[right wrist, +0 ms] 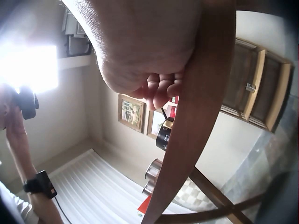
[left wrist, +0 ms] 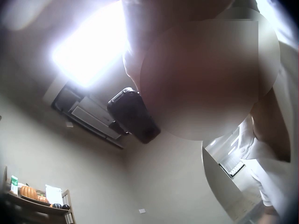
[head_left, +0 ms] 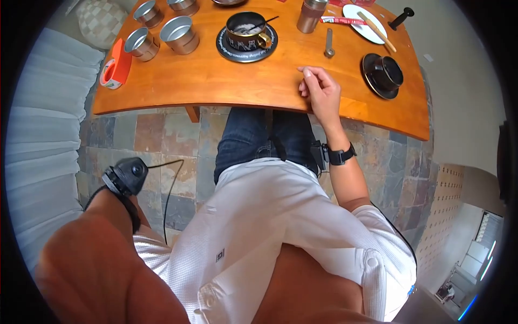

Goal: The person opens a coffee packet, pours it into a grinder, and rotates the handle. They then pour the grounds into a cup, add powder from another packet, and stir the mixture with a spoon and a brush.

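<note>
My right hand (head_left: 322,93) rests at the front edge of the wooden table (head_left: 259,89), its fingers loosely bent and holding nothing. In the right wrist view the same hand (right wrist: 145,51) lies against the table edge (right wrist: 205,88). My left arm is raised, and the left hand (head_left: 102,270) looms large and blurred, close to the head camera. From the right wrist, that left hand (right wrist: 15,123) appears up beside the head, by a dark device (right wrist: 28,103); its fingertips cannot be made out. The left wrist view shows a dark device (left wrist: 133,116) near a blurred area.
Above the right hand lies a measuring spoon (head_left: 329,44). A black mug (head_left: 244,39) holding a stirrer stands on a round mat (head_left: 225,53). Metal cups (head_left: 179,35) and orange tape (head_left: 110,73) are at left; a dark cup (head_left: 387,73), white plate (head_left: 362,27) and shaker (head_left: 310,16) at right.
</note>
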Demonstrator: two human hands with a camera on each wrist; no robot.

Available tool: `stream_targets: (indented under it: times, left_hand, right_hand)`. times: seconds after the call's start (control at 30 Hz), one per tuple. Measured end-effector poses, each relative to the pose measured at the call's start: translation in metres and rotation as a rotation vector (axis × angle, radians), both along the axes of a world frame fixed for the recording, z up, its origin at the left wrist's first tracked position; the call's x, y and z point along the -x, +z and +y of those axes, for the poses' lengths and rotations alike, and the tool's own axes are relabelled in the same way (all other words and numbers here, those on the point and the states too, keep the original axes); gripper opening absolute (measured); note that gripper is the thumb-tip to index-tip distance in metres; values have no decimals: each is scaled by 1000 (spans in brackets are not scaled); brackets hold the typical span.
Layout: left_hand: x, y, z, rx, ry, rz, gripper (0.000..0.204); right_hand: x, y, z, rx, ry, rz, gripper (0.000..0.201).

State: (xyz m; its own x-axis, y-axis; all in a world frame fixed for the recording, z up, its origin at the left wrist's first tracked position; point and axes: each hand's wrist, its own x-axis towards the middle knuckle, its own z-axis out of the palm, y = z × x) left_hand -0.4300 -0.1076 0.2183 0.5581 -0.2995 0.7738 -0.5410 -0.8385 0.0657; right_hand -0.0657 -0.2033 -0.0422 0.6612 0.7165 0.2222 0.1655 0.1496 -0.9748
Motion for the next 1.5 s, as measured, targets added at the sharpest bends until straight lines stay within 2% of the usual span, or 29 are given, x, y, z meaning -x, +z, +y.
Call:
stream_targets:
  times: [0.17, 0.37, 0.43, 0.73, 0.97, 1.13, 1.2, 1.3, 1.43, 1.5]
  left_hand:
    - [5, -9, 5, -1, 14, -29, 34]
    - [16, 0, 25, 28, -10, 61, 37]
    - [5, -6, 37, -20, -26, -62, 42]
    - [-13, -17, 89, 87, -218, -43, 36]
    - [-46, 7, 109, 57, -326, 0, 32]
    - [-69, 11, 112, 42, -380, -17, 29]
    - [-78, 13, 111, 32, -395, -18, 28]
    - [-79, 14, 107, 3, -392, -38, 27]
    - [-86, 21, 90, -9, -397, -27, 25]
    - [-98, 23, 80, 5, -410, -10, 24]
  right_hand:
    - [-4, 2, 4, -17, -58, -21, 21]
    - [-4, 7, 5, -16, -133, -25, 22]
    - [0, 5, 4, -11, -141, -41, 21]
    - [3, -2, 8, 28, -277, -52, 20]
    - [-4, 2, 8, -4, -408, -41, 21]
    - [-6, 1, 12, 10, -410, -83, 20]
    - [2, -7, 10, 23, -418, -25, 20]
    - [1, 7, 11, 45, -373, -11, 20]
    - [-6, 4, 17, 31, -338, -51, 19]
    - [9, -3, 2, 66, -345, -64, 19]
